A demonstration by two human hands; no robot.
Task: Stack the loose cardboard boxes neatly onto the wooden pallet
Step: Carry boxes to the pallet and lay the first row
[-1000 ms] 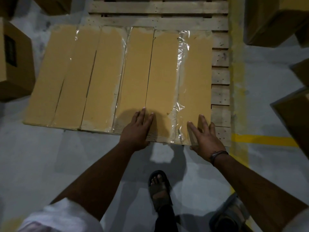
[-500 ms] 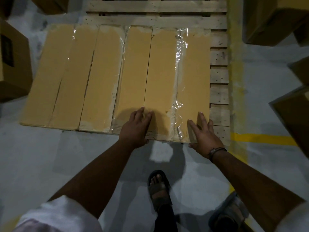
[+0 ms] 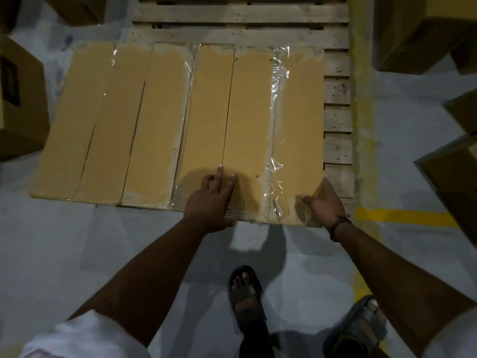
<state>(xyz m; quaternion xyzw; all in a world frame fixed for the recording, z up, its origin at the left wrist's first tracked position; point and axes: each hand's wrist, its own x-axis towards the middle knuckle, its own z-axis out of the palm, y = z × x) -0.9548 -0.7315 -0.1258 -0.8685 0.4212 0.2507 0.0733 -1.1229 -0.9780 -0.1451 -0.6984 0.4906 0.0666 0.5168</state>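
Two flat cardboard boxes lie side by side on the wooden pallet (image 3: 336,117). The right box (image 3: 247,112) has clear tape strips along its top, and the left box (image 3: 103,120) overhangs the pallet toward the left. My left hand (image 3: 210,200) presses flat on the near edge of the right box with straight fingers. My right hand (image 3: 324,202) grips the near right corner of that box, thumb on top and fingers curled round the edge.
Loose cardboard boxes stand around: one at the left (image 3: 20,104), one at the top left (image 3: 77,7), one at the top right (image 3: 423,32), more at the right edge (image 3: 456,177). Yellow floor lines (image 3: 402,218) run beside the pallet. My sandalled feet (image 3: 245,295) are below.
My right hand went from lying flat on the right box to gripping its near right corner. My left hand stayed pressed on the near edge.
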